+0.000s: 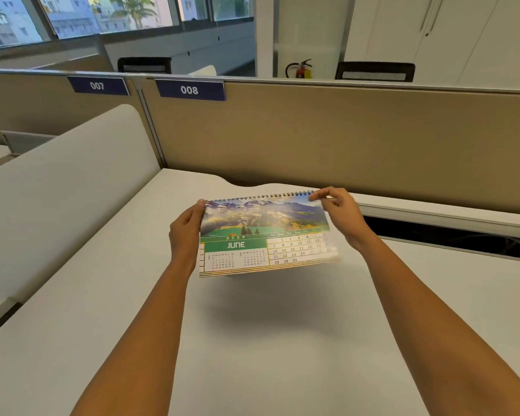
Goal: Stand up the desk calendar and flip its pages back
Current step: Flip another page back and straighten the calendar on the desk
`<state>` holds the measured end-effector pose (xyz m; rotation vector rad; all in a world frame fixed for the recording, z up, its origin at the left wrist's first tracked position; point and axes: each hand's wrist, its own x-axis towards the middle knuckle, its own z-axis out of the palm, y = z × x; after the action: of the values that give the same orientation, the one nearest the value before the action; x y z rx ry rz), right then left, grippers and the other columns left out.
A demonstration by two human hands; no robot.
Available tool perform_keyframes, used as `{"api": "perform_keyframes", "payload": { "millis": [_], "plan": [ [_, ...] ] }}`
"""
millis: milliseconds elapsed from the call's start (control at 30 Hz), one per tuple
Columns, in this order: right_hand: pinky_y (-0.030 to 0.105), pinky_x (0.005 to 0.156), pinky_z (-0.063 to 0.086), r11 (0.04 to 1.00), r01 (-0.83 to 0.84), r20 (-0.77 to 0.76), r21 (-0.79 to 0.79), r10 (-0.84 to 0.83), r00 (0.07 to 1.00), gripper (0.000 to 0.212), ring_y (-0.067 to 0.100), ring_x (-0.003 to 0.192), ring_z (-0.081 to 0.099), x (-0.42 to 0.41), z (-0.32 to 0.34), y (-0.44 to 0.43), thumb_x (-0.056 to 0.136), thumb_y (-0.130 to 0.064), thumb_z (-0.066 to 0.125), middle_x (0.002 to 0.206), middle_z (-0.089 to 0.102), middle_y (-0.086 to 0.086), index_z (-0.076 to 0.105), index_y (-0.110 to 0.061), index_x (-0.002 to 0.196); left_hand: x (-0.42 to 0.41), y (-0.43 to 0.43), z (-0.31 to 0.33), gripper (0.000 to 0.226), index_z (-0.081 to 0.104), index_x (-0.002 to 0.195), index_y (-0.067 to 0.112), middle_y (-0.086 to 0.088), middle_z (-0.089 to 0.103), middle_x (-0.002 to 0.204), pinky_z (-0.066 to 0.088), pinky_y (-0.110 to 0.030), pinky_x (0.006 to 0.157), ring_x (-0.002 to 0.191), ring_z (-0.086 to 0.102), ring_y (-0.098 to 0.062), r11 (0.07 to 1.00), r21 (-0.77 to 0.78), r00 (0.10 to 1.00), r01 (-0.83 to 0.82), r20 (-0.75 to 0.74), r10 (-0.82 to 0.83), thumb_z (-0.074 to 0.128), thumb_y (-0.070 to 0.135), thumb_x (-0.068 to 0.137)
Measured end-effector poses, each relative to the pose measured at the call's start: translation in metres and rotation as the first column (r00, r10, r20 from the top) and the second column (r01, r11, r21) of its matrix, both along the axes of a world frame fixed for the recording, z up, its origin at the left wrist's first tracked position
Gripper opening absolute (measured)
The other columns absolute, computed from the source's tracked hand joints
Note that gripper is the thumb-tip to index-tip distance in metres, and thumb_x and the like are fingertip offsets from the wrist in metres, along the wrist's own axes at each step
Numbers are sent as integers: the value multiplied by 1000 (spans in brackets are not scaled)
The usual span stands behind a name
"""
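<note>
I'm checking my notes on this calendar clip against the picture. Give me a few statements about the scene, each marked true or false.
1. Both hands hold the desk calendar. True: left hand at its left edge, right hand at the top right corner.
2. The calendar stands on the desk. False: it is held above it, casting a shadow.
3. The page showing reads JUNE. True.
4. The spiral binding runs along the near edge. False: along the far edge.

The desk calendar (264, 235) is held above the worktop (252, 340), spiral binding uppermost, June page facing the camera. The left hand (185, 235) grips its left edge; the right hand (339, 214) pinches the upper right corner at the binding.
</note>
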<state>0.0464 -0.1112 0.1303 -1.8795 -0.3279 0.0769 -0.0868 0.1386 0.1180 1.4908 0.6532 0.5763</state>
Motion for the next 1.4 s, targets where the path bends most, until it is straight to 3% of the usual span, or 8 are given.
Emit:
{"api": "perform_keyframes", "payload": {
  "millis": [200,300,467,633,767,867,1133,1400],
  "plan": [
    [28,72,48,1000,28,-12,-7,-28,1000,21,21,114,49,1,-5,0,98,-21,44,124,52,5,62,-11,104,4,1,-6,31,62,115,18,-4,67,110,53,-22,71,94,63,-19,997,76,1000,-11,22,9,52,36,92],
    [21,66,47,998,51,-13,35,-50,999,9,20,106,51,0,-6,2,95,-17,51,114,58,5,55,-14,102,7,3,-8,37,60,121,15,-8,66,118,52,-28,80,100,61,-19,994,107,1000,-14,6,13,54,36,90],
    [24,67,47,998,63,12,5,-63,998,33,17,100,50,-1,-4,7,89,-17,61,108,52,2,50,-9,120,10,0,-7,39,55,123,15,-13,65,117,52,-32,79,96,59,-18,983,179,998,-41,-29,47,57,34,89],
    [17,60,44,995,80,65,-63,-76,995,28,18,96,51,1,-4,12,89,-14,61,110,53,5,55,-6,115,11,-4,-5,39,53,123,12,-17,64,119,52,-37,82,94,56,-18,975,210,996,-73,-43,84,59,27,88],
    [24,62,45,990,101,32,-101,-98,995,34,18,97,51,-2,-6,15,89,-18,61,121,57,12,51,-9,120,10,-7,-4,39,52,125,11,-16,62,121,52,-40,85,95,54,-16,973,215,995,-78,-49,91,58,26,89],
    [31,70,45,984,79,-1,-161,-80,997,41,20,100,52,-5,-8,16,90,-24,58,126,57,14,46,-11,127,10,-8,-6,40,51,125,12,-15,63,121,51,-33,80,94,55,-16,977,201,995,-72,-49,83,56,31,90],
    [32,74,46,981,19,-46,-195,-28,999,46,29,114,54,-6,-7,17,94,-34,50,133,55,14,39,-16,134,15,-4,-11,42,48,125,20,-11,62,121,50,-28,75,93,59,-19,988,157,996,-4,-87,18,46,45,91],
    [32,72,46,988,-8,-82,-155,-5,997,45,21,98,52,-6,-6,21,95,-36,47,131,56,15,35,-18,135,17,-5,-12,41,45,124,20,-10,62,121,48,-22,69,94,58,-18,981,192,994,12,-105,9,39,46,94]
  ]
}}
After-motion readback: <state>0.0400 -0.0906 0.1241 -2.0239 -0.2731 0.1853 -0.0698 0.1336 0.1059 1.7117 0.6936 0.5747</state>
